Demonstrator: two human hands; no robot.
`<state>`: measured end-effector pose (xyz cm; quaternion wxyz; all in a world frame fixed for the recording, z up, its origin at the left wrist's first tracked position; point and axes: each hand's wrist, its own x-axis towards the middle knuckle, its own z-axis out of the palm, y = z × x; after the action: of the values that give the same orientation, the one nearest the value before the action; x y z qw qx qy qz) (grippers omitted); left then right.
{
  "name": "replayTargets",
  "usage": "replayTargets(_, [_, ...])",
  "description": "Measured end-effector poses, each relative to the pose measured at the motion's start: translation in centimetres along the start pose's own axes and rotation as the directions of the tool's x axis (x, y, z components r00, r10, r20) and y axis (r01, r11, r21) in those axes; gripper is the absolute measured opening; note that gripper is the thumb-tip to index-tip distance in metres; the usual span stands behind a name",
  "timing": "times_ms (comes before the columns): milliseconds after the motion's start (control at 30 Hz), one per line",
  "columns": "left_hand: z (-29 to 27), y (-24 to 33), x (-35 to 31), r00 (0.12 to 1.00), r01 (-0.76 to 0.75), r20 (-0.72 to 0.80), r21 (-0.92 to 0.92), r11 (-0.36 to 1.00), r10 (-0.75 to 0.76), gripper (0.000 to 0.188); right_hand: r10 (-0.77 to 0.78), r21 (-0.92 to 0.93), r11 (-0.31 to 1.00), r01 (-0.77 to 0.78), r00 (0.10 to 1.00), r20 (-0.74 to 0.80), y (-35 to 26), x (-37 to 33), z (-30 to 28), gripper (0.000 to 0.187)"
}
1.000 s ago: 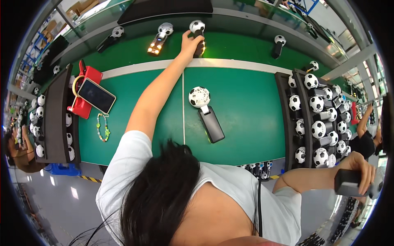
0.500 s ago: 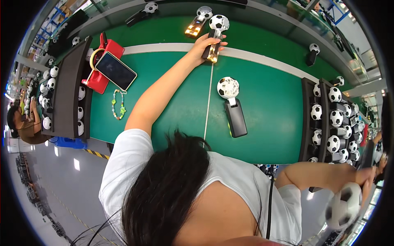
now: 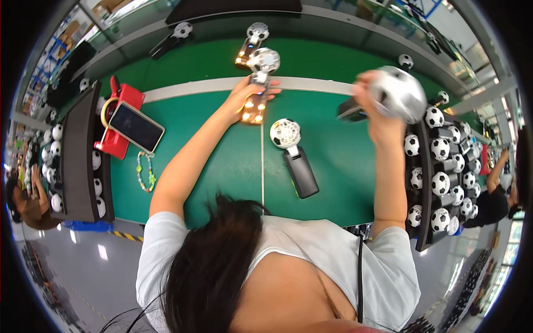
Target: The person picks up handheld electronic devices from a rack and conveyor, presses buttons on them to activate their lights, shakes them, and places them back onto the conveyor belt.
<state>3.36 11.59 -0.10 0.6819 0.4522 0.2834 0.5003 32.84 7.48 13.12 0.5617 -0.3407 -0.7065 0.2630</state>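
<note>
My left hand [image 3: 247,100] grips the handle of a lit handheld fan [image 3: 254,112] near the mat's far edge. Its black-and-white soccer-ball head points away from me, and lights glow along the handle. Over the right side of the mat, my right hand [image 3: 377,114] holds another soccer-ball fan [image 3: 397,94], smeared by motion, with its dark handle sticking out to the left. Between my hands a third fan [image 3: 301,173] lies on the green mat [image 3: 222,183], its openwork ball head facing away. Just beyond my left hand lies a fourth, lit fan [image 3: 242,57].
A phone [image 3: 136,126] rests against a red bag [image 3: 119,136] at the left, near a beaded strap [image 3: 145,172]. Dark racks [image 3: 83,155] with soccer-ball fans flank the mat on both sides. Another fan [image 3: 182,30] lies at the back left. Other people work at far left and far right.
My right hand has come up from the lower right, bringing its fan over the mat. My left hand keeps its fan, now with brighter lights. The whole view has shifted.
</note>
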Motion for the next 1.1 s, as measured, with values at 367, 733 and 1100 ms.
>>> replayTargets(367, [1.1, 0.5, -1.2, 0.994, 0.024, -0.112, 0.189, 0.982, -0.003, 0.05, 0.479, 0.469, 0.556, -0.686, 0.726, 0.494, 9.8, -4.6, 0.0, 0.071])
replayTargets(733, [-0.7, -1.1, -0.8, 0.997, -0.018, -0.069, 0.275, 0.961, 0.038, 0.053, 0.4, 0.523, 0.7, -0.486, 0.874, 0.276, 9.9, -7.5, 0.2, 0.08])
replayTargets(1100, [1.0, -0.5, -1.2, 0.999, -0.009, -0.048, 0.295, 0.955, 0.024, 0.051, 0.399, 0.551, 0.778, -0.302, 0.915, -0.062, -0.7, -10.7, -8.9, 0.074])
